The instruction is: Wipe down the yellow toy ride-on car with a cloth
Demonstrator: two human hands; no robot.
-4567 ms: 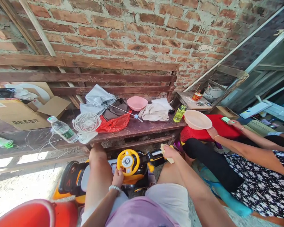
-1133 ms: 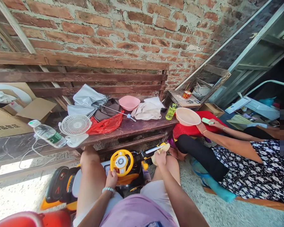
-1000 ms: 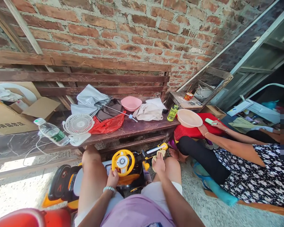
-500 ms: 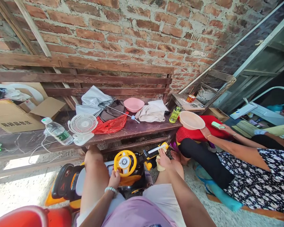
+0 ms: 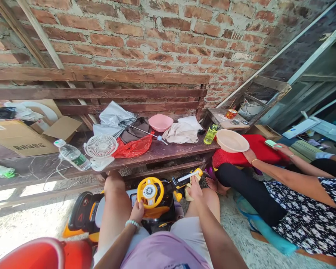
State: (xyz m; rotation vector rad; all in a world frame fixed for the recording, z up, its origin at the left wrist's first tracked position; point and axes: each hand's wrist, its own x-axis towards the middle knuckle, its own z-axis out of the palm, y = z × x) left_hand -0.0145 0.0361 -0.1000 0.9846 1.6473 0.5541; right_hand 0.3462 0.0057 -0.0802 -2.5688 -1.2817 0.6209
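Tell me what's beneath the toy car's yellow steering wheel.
Beneath the yellow steering wheel is the toy car's black and orange body, and the left hand holds the wheel's lower rim. The car's underside and the ground below it are covered from view.

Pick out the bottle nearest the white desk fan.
The clear water bottle with the green label, just left of the fan; the yellow-green bottle sits at the bench's other end.

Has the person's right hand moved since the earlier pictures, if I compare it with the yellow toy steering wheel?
Yes. Judged against the yellow toy steering wheel, the right hand has moved slightly closer to the wheel and lower in the view.
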